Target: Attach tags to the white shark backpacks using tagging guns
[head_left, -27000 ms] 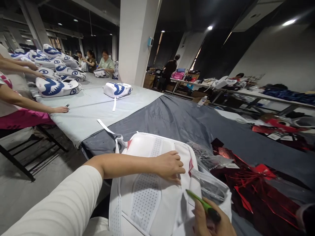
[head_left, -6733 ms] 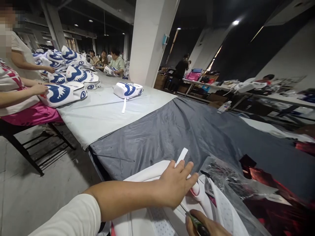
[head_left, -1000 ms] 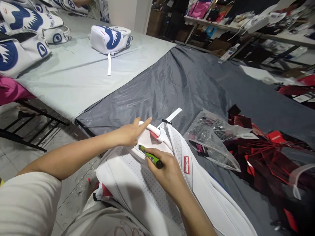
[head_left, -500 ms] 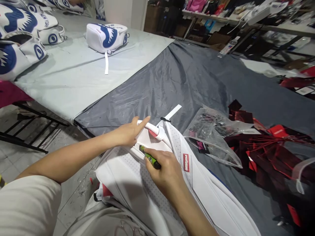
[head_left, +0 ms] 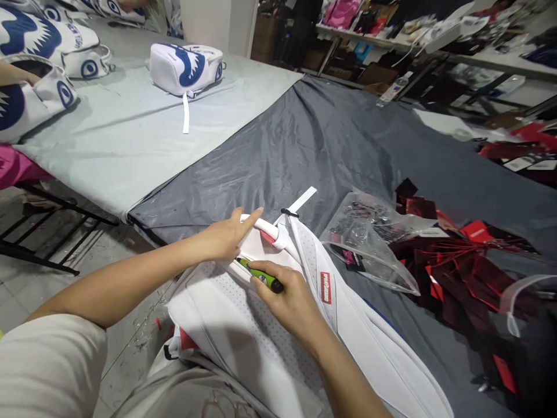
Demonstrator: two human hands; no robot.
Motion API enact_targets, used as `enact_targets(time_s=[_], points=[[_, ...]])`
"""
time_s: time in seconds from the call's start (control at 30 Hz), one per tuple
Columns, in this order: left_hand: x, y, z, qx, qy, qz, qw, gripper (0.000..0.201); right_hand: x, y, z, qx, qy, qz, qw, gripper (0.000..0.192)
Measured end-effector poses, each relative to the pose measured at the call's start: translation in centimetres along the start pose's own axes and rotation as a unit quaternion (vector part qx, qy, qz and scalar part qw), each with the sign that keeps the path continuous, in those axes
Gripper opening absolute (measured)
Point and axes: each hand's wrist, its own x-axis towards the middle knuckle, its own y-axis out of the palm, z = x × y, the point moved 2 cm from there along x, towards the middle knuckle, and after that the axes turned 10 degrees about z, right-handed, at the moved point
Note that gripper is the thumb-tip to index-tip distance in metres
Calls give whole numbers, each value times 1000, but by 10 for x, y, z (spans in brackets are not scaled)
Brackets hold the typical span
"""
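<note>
A white backpack with a red label on its strap lies across my lap and the table edge. My left hand grips its top edge beside the carry handle, two fingers stretched out and the others curled into the fabric. In my right hand is a slim green-and-black hand tool. Its far end touches the seam just below my left hand, and the tip's exact shape is hidden there. A white strap end sticks out past a black buckle.
Grey cloth covers the near table. A clear plastic bag and dark red tags lie right. Another white-and-blue bag stands on the pale table. Far left, another person's hand reaches into a bag.
The green-and-black tool has slid left along the seam, closer to my left hand. Another person's hand has appeared at the far-left bag. The view has shifted slightly.
</note>
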Motion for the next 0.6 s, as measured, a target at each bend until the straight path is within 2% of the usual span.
enact_targets(time_s=[0.1,0.17,0.33,0.47,0.6], points=[[0,0,0,9,-5,-1,1000,107,0,-1,0,-4,-23,-23,999,26],[0,-1,-1,15,-13,-3,1000,106,-1,-1,2,-25,-30,-17,999,26],[-2,-3,-4,12,-21,0,1000,105,-4,-2,7,-156,-11,-10,988,29],[-2,-2,-2,8,-21,2,1000,106,-5,-2,6,-125,-29,-11,992,28],[0,0,-1,6,-9,-7,1000,107,-4,0,5,-160,-17,-32,986,28]])
